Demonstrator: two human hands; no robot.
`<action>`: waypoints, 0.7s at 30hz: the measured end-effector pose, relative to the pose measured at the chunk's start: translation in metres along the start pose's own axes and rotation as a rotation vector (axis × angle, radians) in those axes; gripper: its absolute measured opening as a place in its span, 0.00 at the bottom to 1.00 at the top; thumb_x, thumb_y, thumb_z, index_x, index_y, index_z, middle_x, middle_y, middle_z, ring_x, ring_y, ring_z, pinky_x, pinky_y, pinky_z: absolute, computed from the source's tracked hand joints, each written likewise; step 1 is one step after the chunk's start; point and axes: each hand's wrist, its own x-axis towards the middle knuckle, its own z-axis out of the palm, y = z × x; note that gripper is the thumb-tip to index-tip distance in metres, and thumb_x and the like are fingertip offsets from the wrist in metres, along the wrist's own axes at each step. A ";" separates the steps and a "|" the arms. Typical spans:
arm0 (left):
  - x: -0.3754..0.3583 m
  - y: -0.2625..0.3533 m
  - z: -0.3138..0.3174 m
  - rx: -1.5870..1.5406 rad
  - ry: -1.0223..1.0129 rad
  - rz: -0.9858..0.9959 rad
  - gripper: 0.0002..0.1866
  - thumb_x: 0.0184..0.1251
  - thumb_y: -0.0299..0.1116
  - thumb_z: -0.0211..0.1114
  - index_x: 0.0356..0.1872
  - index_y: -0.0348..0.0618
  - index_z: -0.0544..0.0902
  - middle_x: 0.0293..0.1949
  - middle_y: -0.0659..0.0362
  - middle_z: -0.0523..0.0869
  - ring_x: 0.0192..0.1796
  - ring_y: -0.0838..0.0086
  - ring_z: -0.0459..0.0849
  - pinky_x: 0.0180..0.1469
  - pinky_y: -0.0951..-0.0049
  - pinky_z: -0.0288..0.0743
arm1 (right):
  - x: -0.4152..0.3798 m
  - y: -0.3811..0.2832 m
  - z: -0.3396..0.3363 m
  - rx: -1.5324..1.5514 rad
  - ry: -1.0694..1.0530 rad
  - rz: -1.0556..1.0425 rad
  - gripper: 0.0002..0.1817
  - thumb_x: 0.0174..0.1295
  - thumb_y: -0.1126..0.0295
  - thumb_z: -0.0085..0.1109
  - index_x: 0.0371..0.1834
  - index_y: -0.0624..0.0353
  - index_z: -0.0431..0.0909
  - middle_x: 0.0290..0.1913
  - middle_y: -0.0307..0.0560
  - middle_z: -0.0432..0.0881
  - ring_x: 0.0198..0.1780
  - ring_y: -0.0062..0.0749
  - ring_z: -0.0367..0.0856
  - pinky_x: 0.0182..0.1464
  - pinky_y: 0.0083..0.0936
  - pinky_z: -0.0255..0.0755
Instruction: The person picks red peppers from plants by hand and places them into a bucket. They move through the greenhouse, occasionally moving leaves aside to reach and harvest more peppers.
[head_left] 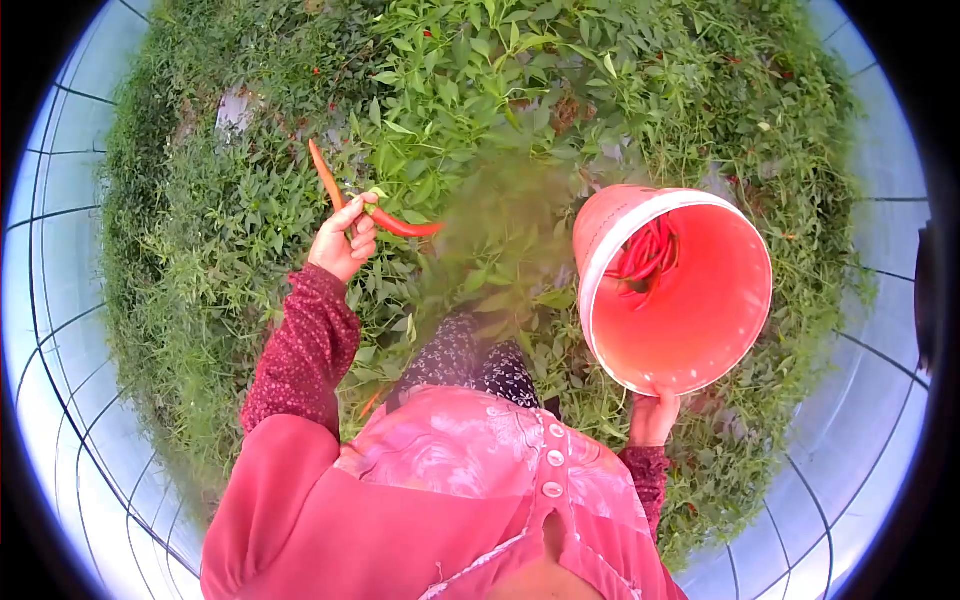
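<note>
My left hand (pixel 345 238) is closed around the stem ends of two chili peppers, held up over the plants. One is an orange-red chili pepper (pixel 324 172) pointing up and away; the other, a red chili pepper (pixel 408 227), curves out to the right. At the near rim of a red bucket (pixel 680 345), my right hand (pixel 655 415) grips the edge, its fingers partly hidden. Tilted with its mouth toward me, the bucket holds several red chili peppers (pixel 648 252) gathered deep inside.
Dense green pepper plants (pixel 450 95) surround me, with some red fruit among the leaves. A blurred patch of foliage (pixel 510 220) rises between my hands. Pale sheeting with dark ribs (pixel 65 300) curves along both sides. A pale patch (pixel 235 110) shows through the leaves.
</note>
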 end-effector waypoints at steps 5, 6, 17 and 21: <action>-0.043 -0.045 0.135 -0.057 -0.461 -0.045 0.10 0.66 0.37 0.53 0.41 0.43 0.75 0.19 0.64 0.70 0.15 0.80 0.63 0.14 0.82 0.57 | 0.004 -0.012 0.010 -0.030 -0.134 0.019 0.21 0.48 0.78 0.49 0.50 0.63 0.67 0.46 0.46 0.74 0.47 0.34 0.75 0.47 0.33 0.73; -0.045 -0.057 0.157 -0.002 -0.557 -0.086 0.11 0.65 0.38 0.54 0.41 0.42 0.76 0.18 0.64 0.71 0.14 0.80 0.64 0.15 0.80 0.57 | 0.005 -0.012 0.013 -0.047 -0.160 0.017 0.22 0.48 0.78 0.49 0.50 0.62 0.67 0.47 0.45 0.74 0.46 0.34 0.75 0.46 0.34 0.74; -0.037 -0.152 0.188 1.283 -0.457 0.959 0.18 0.53 0.25 0.60 0.47 0.38 0.74 0.31 0.53 0.80 0.35 0.63 0.80 0.42 0.72 0.74 | 0.001 -0.013 0.034 -0.150 -0.325 0.112 0.21 0.49 0.77 0.48 0.51 0.62 0.65 0.47 0.45 0.74 0.46 0.33 0.75 0.45 0.32 0.74; -0.062 -0.122 0.181 1.140 -0.412 0.853 0.08 0.55 0.23 0.58 0.37 0.39 0.78 0.31 0.55 0.80 0.33 0.66 0.80 0.37 0.73 0.74 | 0.008 -0.017 0.043 -0.135 -0.364 0.097 0.21 0.49 0.77 0.49 0.51 0.63 0.65 0.47 0.45 0.74 0.46 0.33 0.75 0.45 0.33 0.74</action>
